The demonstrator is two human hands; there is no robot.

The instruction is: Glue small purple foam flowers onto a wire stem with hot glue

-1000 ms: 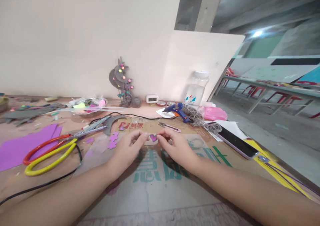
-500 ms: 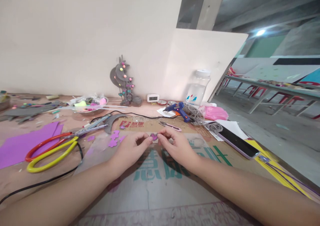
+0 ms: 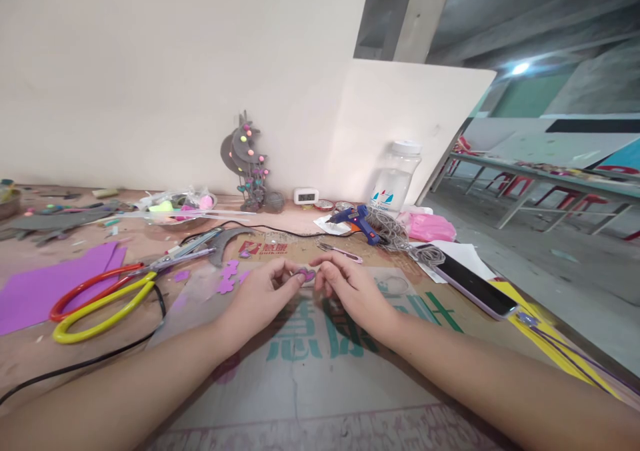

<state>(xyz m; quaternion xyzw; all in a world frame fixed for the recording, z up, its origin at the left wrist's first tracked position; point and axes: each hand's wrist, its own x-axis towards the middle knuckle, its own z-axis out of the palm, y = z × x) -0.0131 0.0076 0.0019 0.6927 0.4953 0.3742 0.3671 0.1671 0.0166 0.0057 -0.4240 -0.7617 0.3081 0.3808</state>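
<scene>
A small purple heart with a dark edge (image 3: 307, 275) is pinched between the thumb and fingers of my left hand (image 3: 263, 294), above the mat. My right hand (image 3: 353, 291) is just to the right of the heart, its fingers loosely curled and the index stretched over towards it. Nothing shows between the right fingers. Beyond the hands lie a pair of pink-handled snips (image 3: 343, 252) and a blue glue gun (image 3: 364, 223). Purple flower-shaped cutouts (image 3: 229, 278) lie left of my left hand.
Red-and-yellow-handled scissors (image 3: 105, 304) overlap purple sheets (image 3: 55, 284) at left, with a black cable (image 3: 75, 370) nearby. A grey moon ornament (image 3: 245, 161), clock (image 3: 306, 196) and water bottle (image 3: 395, 178) stand at the back. A phone (image 3: 470, 281) and yellow strip (image 3: 555, 344) lie right.
My right fingers have come off the heart and drawn slightly back. The heart stays in my left hand, with more of it showing.
</scene>
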